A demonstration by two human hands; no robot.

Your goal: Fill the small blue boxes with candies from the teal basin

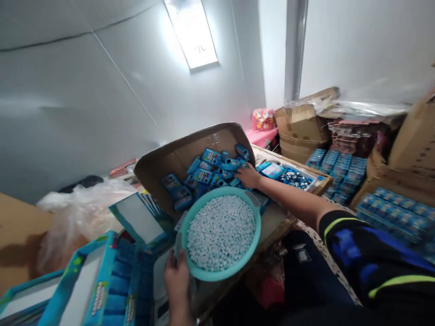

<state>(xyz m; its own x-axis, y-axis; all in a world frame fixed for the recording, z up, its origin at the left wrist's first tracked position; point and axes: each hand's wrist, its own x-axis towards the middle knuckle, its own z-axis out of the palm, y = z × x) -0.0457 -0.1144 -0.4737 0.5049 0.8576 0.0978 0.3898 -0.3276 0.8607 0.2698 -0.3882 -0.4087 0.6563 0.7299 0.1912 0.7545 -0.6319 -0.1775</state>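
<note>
A turquoise plastic basin [260, 222] full of small pale mint-like tablets [220, 233] sits tilted toward me at the table's front. My left hand [177, 278] is closed round the handle on its left rim. Behind the basin, a cardboard box [163, 165] lies with its opening toward me and holds a heap of small blue packs [202, 175]. My right hand [249, 176] reaches over the basin's far right side into this heap, its fingers bent on a blue pack. The fingertips are partly hidden among the packs.
Blue display cartons [98, 280] stand at the left, near a clear plastic bag [91, 208]. At right, a wooden-edged tray [312, 181] holds shiny blue-and-silver pieces. Stacked blue packs [340, 170] and brown cartons [302, 131] fill the right side.
</note>
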